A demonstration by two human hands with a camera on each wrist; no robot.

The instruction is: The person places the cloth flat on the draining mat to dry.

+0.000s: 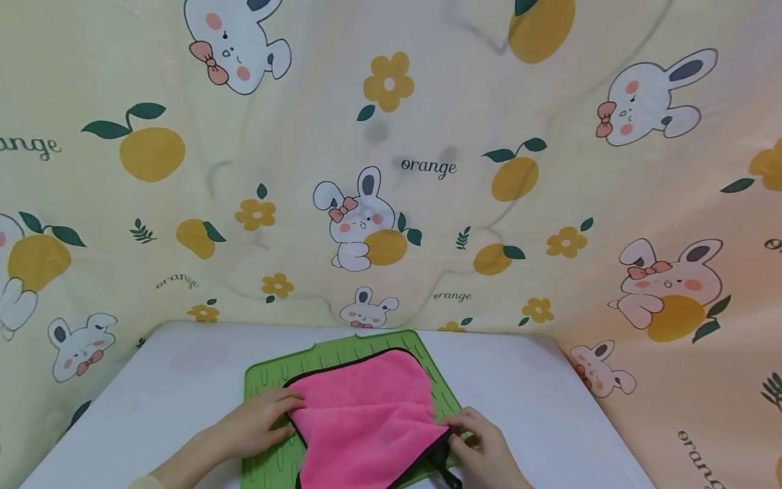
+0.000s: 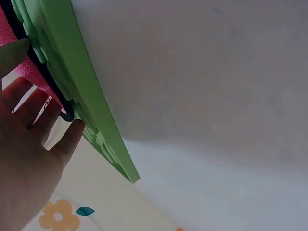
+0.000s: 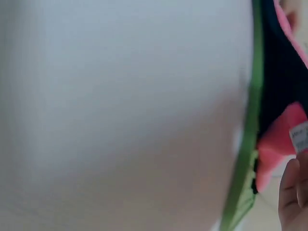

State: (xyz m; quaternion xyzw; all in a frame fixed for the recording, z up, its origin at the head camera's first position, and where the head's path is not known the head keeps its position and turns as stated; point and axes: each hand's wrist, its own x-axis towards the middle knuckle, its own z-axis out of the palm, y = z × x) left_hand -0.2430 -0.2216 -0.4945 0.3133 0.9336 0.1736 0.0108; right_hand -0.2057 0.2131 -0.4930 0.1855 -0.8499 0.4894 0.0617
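Head: saw pink, black-edged cloth (image 1: 360, 421) spread over ridged green mat (image 1: 263, 384), left hand (image 1: 264, 422) resting loosely on it at the mat's left, right hand (image 1: 482, 445) pinching its corner at the mat's right. Left wrist: saw uncurled fingers (image 2: 70, 142) at the mat's edge. Right wrist: saw white label (image 3: 300, 136) near the mat.

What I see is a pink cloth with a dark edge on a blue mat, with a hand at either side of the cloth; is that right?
Not quite: the mat is green, not blue, as the head view shows. The rest holds: the pink cloth with its dark edge is on it, with the left hand and right hand at either side.
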